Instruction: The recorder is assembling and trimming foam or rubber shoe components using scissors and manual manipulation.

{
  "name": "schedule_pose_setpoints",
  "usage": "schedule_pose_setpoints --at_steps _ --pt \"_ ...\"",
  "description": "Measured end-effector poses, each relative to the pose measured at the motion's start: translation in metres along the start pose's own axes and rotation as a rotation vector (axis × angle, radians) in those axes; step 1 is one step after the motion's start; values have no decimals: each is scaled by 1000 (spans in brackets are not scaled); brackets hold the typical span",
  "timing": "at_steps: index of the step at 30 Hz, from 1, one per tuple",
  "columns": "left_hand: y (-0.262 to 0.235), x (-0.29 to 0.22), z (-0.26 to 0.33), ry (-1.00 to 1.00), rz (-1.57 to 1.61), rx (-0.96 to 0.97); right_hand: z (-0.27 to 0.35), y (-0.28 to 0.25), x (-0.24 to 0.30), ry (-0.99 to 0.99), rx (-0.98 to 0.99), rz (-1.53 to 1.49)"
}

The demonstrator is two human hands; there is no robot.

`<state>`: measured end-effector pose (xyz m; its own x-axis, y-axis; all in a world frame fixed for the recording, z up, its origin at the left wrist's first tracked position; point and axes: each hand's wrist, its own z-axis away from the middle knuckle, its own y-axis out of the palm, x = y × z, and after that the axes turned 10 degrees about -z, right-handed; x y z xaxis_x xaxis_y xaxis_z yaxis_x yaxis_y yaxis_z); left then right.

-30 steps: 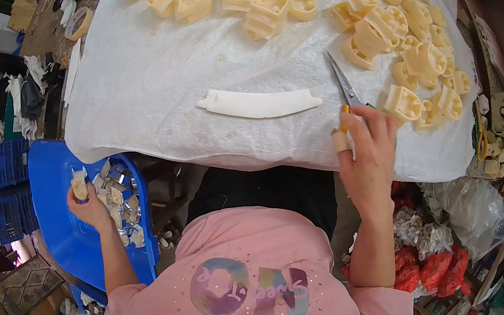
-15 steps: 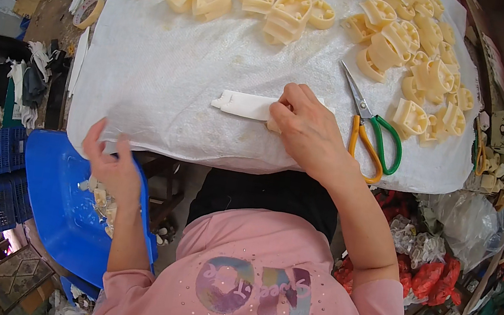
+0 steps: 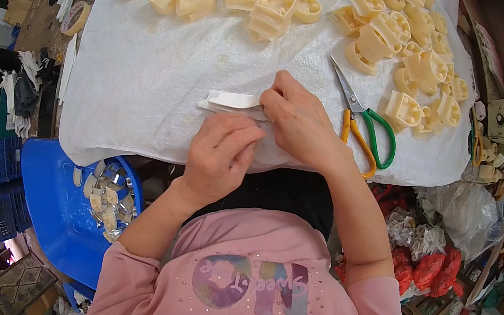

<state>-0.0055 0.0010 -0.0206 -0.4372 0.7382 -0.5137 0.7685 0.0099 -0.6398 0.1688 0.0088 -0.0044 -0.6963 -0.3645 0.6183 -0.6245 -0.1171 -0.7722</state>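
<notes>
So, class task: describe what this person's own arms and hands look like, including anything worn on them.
Both the left hand and the right hand are bare: no gloves, rings or watch visible. The forearms are uncovered; short pink sleeves end about the elbows.

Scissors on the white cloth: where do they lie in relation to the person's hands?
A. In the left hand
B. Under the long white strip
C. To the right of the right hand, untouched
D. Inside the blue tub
C: the scissors lie flat on the cloth just right of the right hand, which holds the long white strip together with the left hand.
</notes>
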Motion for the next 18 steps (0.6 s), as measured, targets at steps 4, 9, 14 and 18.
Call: schedule_pose_setpoints --at_steps 4,9,14,18 --pt "10 -11 -9 1 -244 118 8 6 -14 -38 -182 -207" --pt "6 -13 -12 -9 -330 221 27 -29 -11 300 -661 -627" --pt "-1 -31 -37 -85 -192 272 53 -60 2 -80 -865 15" --pt "8 -36 -41 -335 568 556 61 -37 28 -124 -485 133"
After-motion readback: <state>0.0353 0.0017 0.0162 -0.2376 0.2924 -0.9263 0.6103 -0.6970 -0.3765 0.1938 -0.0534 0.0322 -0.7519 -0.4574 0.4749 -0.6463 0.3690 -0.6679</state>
